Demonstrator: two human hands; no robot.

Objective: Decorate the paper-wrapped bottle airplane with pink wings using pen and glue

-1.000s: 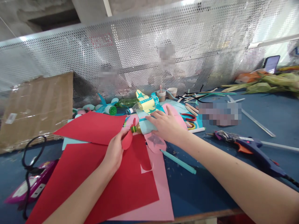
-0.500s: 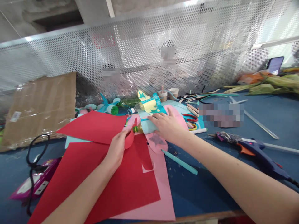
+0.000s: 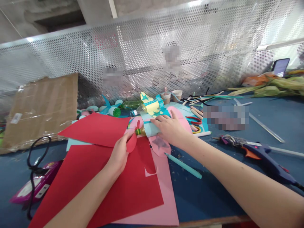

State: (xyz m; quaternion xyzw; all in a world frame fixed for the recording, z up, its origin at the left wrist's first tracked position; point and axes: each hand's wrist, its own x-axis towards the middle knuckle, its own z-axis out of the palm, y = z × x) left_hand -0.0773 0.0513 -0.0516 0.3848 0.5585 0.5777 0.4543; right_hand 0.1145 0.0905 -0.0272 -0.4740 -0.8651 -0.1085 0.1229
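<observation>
My left hand point(image 3: 120, 149) pinches a small curved piece of red paper point(image 3: 132, 144) beside the bottle's cap end. A small plastic bottle point(image 3: 142, 130) with a green and yellow cap lies on its side, wrapped in pale blue paper point(image 3: 150, 128). Over that wrap, my right hand point(image 3: 169, 127) closes from the right; its lower fingers are partly hidden. A translucent pink paper wing point(image 3: 160, 145) with a grey star sticks out below the bottle. Large red sheets point(image 3: 95, 177) lie under my left arm, on top of a pink sheet point(image 3: 166, 202).
A teal marker point(image 3: 184, 166) and a blue glue gun point(image 3: 263, 160) lie to the right. Behind are a yellow star-patterned bottle point(image 3: 152, 106), scissors point(image 3: 196, 120) and paper cups point(image 3: 177, 95). A purple power strip point(image 3: 45, 177) and cardboard point(image 3: 42, 110) are at left.
Hardly anything differs. Both hands keep their hold on the red paper piece and the bottle, and the whole view has shifted very slightly.
</observation>
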